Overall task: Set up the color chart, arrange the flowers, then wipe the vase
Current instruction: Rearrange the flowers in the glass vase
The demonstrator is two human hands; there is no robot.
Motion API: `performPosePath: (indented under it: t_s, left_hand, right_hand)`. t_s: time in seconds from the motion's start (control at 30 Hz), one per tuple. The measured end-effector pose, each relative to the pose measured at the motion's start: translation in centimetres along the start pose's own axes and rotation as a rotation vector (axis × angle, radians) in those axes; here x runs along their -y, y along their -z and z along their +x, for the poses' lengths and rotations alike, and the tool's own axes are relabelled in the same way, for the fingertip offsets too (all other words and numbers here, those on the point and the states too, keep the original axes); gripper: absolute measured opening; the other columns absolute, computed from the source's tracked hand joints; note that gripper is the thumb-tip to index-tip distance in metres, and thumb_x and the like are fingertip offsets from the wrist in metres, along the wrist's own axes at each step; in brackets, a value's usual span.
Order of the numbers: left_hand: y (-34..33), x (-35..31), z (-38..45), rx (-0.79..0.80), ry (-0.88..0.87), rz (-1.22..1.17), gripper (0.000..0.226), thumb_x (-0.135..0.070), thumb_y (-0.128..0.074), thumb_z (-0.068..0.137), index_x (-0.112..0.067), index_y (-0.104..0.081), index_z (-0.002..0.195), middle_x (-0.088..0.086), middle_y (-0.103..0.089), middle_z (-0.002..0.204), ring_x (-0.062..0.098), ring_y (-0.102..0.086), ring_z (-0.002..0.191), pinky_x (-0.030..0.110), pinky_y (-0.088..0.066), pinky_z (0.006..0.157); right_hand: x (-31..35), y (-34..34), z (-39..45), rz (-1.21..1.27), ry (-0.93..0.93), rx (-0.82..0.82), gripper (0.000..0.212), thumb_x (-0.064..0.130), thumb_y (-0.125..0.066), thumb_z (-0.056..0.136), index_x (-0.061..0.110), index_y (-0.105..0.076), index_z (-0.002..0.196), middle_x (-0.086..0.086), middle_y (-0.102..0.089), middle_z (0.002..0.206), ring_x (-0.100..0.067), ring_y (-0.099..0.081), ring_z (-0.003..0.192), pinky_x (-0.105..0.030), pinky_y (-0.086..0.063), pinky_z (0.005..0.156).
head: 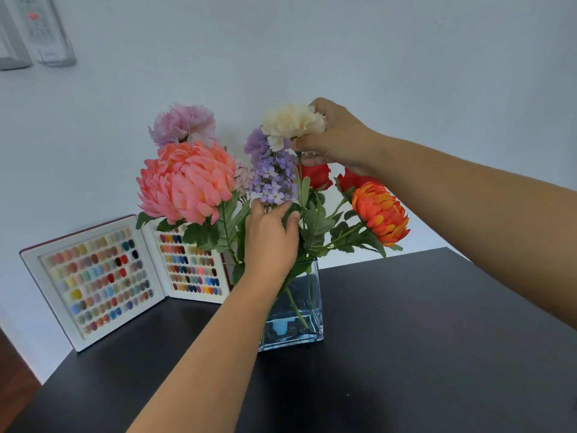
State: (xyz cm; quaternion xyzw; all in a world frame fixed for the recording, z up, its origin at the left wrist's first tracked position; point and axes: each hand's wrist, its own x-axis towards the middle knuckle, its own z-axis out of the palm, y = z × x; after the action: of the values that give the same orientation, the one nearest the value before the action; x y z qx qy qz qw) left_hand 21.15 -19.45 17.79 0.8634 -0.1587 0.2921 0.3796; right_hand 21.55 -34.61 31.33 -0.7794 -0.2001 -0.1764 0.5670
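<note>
Cream flower [292,124] pinched, stems perhaps gripped

Left hand [270,242] covers vase [307,310] rim's left part and stems there. Right hand [335,135] hides cream flower [292,125] right edge, part of red blooms [317,175]. Leaves block color chart [93,282] right panel top. Wall device [37,29] cut off top-left, labels unreadable.
</note>
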Motion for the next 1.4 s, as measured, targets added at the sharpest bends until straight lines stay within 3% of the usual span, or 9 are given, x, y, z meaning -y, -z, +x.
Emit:
performPosePath:
  t_s: [0.4,0.5,0.63,0.7,0.87,1.0,1.13,1.23,1.4]
  left_hand:
    - [-2.4,-1.1,0.9,-0.201,0.149,-0.013,0.026,-0.045,-0.071,0.085,-0.029,-0.077,0.105,0.012,-0.041,0.141,0.033,-0.037,0.127,0.034,-0.031,0.101]
    - [-2.5,-0.9,0.9,-0.195,0.148,0.002,0.018,-0.042,-0.071,0.086,-0.028,-0.078,0.096,0.012,-0.042,0.138,0.034,-0.037,0.126,0.036,-0.032,0.100]
    - [-2.3,-0.3,0.9,-0.167,0.140,0.036,0.018,-0.038,-0.067,0.090,-0.025,-0.078,0.096,0.013,-0.043,0.139,0.036,-0.038,0.124,0.040,-0.038,0.097]
    - [-2.2,-0.2,0.9,-0.160,0.138,0.051,0.019,-0.039,-0.066,0.090,-0.025,-0.077,0.097,0.013,-0.044,0.136,0.035,-0.039,0.122,0.040,-0.038,0.097]
    - [-2.4,0.0,0.9,-0.186,0.099,0.069,0.018,-0.037,-0.068,0.089,-0.024,-0.078,0.096,0.012,-0.049,0.120,0.036,-0.043,0.111,0.044,-0.043,0.090]
    - [-2.4,0.1,0.9,-0.184,0.104,0.078,0.017,-0.037,-0.068,0.089,-0.024,-0.077,0.095,0.011,-0.050,0.119,0.035,-0.043,0.110,0.044,-0.043,0.090]
    - [-2.1,0.1,0.7,-0.177,0.097,0.078,0.017,-0.037,-0.068,0.089,-0.024,-0.077,0.094,0.010,-0.050,0.118,0.035,-0.043,0.110,0.043,-0.043,0.089]
    - [-1.8,0.3,0.6,-0.163,0.082,0.083,0.018,-0.037,-0.068,0.089,-0.023,-0.077,0.095,0.010,-0.050,0.117,0.034,-0.044,0.110,0.042,-0.043,0.088]
    - [-1.3,0.1,0.8,-0.118,0.026,0.212,0.021,-0.036,-0.059,0.095,-0.020,-0.070,0.102,0.015,-0.053,0.119,0.035,-0.043,0.111,0.042,-0.040,0.088]
  right_hand:
    - [1.1,-0.6,-0.8,-0.202,-0.013,-0.050,0.047,0.015,-0.081,0.073,0.004,-0.057,0.112,-0.014,-0.058,0.087,-0.021,-0.055,0.068,-0.034,-0.044,0.059]
    - [1.3,1.4,-1.2,-0.222,-0.040,0.012,0.045,0.039,-0.081,0.072,0.020,-0.055,0.104,-0.009,-0.063,0.098,-0.018,-0.056,0.076,-0.033,-0.047,0.064]
    - [-0.4,6.8,-1.9,-0.217,-0.137,-0.076,0.058,0.073,-0.057,0.072,0.029,-0.054,0.110,-0.001,-0.075,0.097,-0.017,-0.060,0.087,-0.034,-0.047,0.075]
    - [-2.9,9.5,-2.5,-0.255,-0.278,-0.121,0.064,0.071,-0.053,0.070,0.030,-0.053,0.118,-0.004,-0.072,0.106,-0.020,-0.057,0.093,-0.037,-0.044,0.077]
    - [-8.5,11.4,-4.6,-0.275,-0.583,0.129,0.082,0.074,-0.069,0.058,0.035,-0.048,0.127,-0.004,-0.059,0.124,-0.027,-0.055,0.114,-0.048,-0.043,0.098]
    - [-8.5,9.3,-3.6,-0.177,-0.547,0.174,0.094,0.066,-0.079,0.057,0.036,-0.037,0.136,-0.004,-0.054,0.129,-0.030,-0.057,0.114,-0.054,-0.046,0.099]
    - [-7.8,7.6,-2.3,-0.064,-0.503,0.170,0.091,0.046,-0.090,0.055,0.037,-0.039,0.130,-0.004,-0.056,0.125,-0.028,-0.065,0.106,-0.046,-0.055,0.089]
    - [-7.3,6.6,-1.7,0.015,-0.434,0.174,0.075,0.024,-0.088,0.064,0.035,-0.045,0.124,-0.006,-0.061,0.120,-0.025,-0.072,0.092,-0.037,-0.059,0.071]
    - [-4.8,6.2,0.0,0.077,-0.228,0.048,0.050,0.003,-0.075,0.076,0.029,-0.056,0.114,-0.005,-0.068,0.106,-0.018,-0.068,0.087,-0.034,-0.056,0.076]
